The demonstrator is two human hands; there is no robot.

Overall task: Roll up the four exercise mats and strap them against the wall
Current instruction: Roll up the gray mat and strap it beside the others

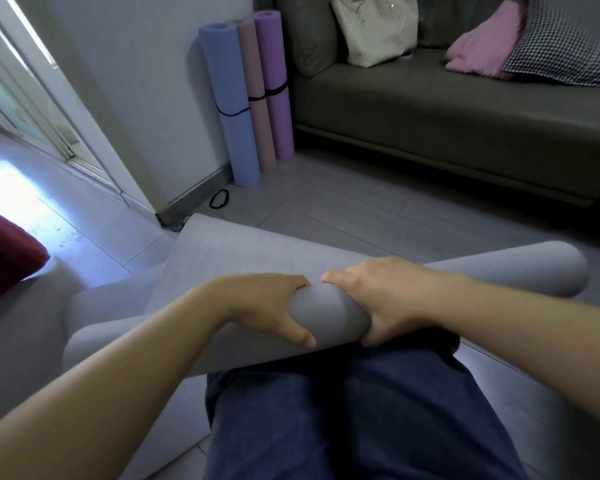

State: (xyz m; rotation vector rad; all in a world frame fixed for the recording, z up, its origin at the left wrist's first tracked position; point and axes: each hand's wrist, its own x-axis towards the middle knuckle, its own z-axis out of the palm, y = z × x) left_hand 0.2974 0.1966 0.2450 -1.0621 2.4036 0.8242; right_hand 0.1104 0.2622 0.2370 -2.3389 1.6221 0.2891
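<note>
Your left hand (271, 306) and right hand (385, 299) each curl tight round the middle of the grey mat (326, 315), almost touching | grey mat partly rolled, near, across your lap, loose end spread far-left on the floor (361, 209) | blue mat (229, 98), pink mat (257, 109) and purple mat (274, 64) stand banded at the far wall (153, 81) | loose black strap (219, 199) on the floor near the blue mat

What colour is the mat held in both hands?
The mat is pale grey, seen best in the head view.
</note>
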